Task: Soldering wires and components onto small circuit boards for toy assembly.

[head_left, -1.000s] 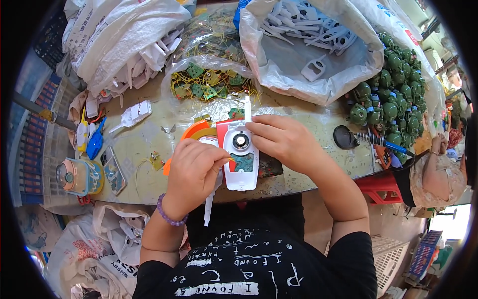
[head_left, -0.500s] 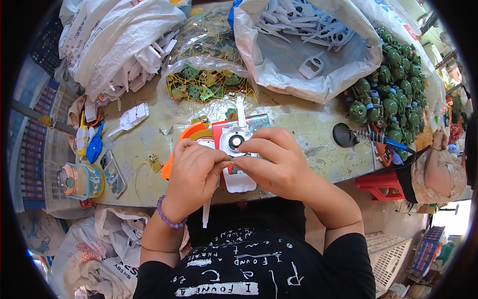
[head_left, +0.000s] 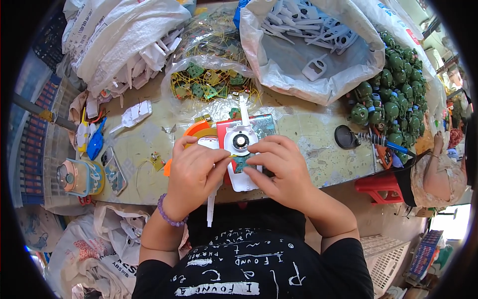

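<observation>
In front of me a white plastic housing (head_left: 243,183) lies over a red and teal box (head_left: 263,125), its narrow stem pointing away from me. A round black speaker (head_left: 241,142) with a light centre sits in it. My left hand (head_left: 194,167) is closed at the housing's left edge, pinching what looks like a thin yellow wire (head_left: 232,156) between thumb and forefinger. Beneath that hand, a second white piece (head_left: 210,209) sticks out past the table edge. My right hand (head_left: 279,167) is at the housing's right side, thumb and fingers apart.
Behind the housing lies a clear bag of wired circuit boards (head_left: 209,82). Sacks of white parts (head_left: 318,92) stand at the back. Green round parts (head_left: 393,94) are piled right. An orange tape roll (head_left: 191,130), phone (head_left: 113,169) and bottle (head_left: 82,177) are left. Another person's arm (head_left: 435,164) shows far right.
My right thumb and fingers have spread and drawn back from the pinch beside my left fingertips. My left hand stays pinched. The whole view has shifted slightly.
</observation>
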### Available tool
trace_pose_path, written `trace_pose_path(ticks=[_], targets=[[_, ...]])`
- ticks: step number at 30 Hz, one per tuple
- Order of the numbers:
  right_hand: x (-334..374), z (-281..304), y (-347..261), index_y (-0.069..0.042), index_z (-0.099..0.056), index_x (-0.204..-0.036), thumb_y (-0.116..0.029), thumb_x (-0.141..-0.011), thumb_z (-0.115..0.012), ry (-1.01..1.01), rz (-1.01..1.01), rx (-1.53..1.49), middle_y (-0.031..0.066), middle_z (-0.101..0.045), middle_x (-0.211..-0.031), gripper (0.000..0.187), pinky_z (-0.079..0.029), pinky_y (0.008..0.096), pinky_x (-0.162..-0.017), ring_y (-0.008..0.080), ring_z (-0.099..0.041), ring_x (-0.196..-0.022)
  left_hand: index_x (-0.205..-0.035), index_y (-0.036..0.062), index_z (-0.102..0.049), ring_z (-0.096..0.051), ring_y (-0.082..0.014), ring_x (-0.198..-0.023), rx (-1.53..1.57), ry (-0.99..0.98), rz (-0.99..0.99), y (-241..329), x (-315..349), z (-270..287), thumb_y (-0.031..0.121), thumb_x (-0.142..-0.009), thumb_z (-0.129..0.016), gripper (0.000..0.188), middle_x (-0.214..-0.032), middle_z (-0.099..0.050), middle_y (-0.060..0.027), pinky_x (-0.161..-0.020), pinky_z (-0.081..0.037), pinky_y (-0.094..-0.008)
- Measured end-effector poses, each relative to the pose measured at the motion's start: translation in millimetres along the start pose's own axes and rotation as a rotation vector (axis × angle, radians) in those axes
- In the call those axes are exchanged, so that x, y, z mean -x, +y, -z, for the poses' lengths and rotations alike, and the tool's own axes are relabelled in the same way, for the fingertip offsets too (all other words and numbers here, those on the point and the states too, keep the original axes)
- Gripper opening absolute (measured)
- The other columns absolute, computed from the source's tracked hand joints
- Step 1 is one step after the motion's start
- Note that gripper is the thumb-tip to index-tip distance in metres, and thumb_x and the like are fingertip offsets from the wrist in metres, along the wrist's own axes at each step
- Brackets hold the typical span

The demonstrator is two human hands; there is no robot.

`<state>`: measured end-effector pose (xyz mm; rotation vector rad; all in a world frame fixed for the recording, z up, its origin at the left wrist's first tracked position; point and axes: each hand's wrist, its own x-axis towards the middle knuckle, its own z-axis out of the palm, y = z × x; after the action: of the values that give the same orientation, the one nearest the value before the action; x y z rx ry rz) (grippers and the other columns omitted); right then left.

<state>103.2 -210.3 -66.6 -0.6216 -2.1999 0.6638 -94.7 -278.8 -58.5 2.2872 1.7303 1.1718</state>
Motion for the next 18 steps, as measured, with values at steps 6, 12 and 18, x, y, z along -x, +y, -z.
trace_pose_path(ticks=[6, 12, 18], targets=[[12, 11, 2, -0.007, -0.066, -0.094, -0.008, -0.073, -0.071, -0.182, 0.028, 0.178, 0.0075, -0.065, -0.110, 0.021, -0.038, 0.0483, -0.101, 0.0289, -0.057, -0.112, -0.083, 0.0076, -0.067, -0.057, -0.0208, -0.065, 0.063, 0.037, -0.052, -3, -6, -5, 0.007, -0.070, -0.074, 0.015, -0.068, -0.060, -0.0033, -0.071, -0.043, -0.0350], [23, 23, 4, -0.006, -0.064, -0.095, -0.005, -0.080, -0.068, 0.058, 0.011, 0.067, 0.0093, -0.064, -0.106, 0.016, -0.041, 0.0440, -0.098, 0.0252, -0.059, -0.105, -0.080, 0.0059, -0.067, -0.054, -0.0223, -0.064, 0.087, 0.055, -0.022, 3, -8, -8, 0.001, -0.066, -0.073, 0.016, -0.066, -0.057, -0.0046, -0.065, -0.042, -0.0343], [76, 76, 62, -0.003, -0.049, -0.103, -0.007, -0.092, -0.058, 1.342, -0.533, -0.263, 0.0002, -0.050, -0.082, 0.015, -0.038, 0.0211, -0.059, 0.0048, -0.047, -0.071, -0.079, 0.0038, -0.066, -0.053, -0.0234, -0.064, 0.153, 0.072, 0.005, -7, 0, -9, -0.001, -0.069, -0.072, 0.013, -0.067, -0.058, -0.0062, -0.065, -0.043, -0.0346]])
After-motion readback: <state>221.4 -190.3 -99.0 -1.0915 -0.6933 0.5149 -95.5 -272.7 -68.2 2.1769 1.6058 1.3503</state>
